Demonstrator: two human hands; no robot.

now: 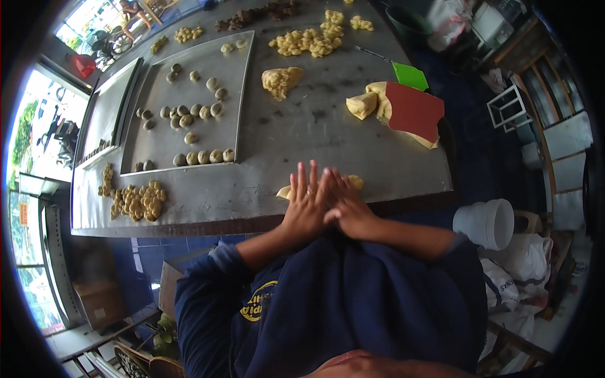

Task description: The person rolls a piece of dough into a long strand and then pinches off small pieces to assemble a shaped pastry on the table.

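Note:
Near the front edge of the metal table [403,173], a strip of pale yellow dough [357,183] lies beneath both my hands. My left hand [305,205] presses on it with fingers stretched out. Beside and partly against it, my right hand [346,209] also lies flat with its fingers extended. Only the ends of the dough show; its middle is hidden under my palms. To the right, a red sheet [414,113] covers a large mass of dough, with a cut dough chunk [361,106] at its left. A ragged dough lump [281,82] sits further up.
A metal tray [151,132] with several round dough balls [184,120] is at left, beside a second tray [107,116]. Small dough pieces [140,200] cluster at front left, more pieces [309,41] at the back. A green scraper [411,76] lies far right; white buckets [484,223] stand below.

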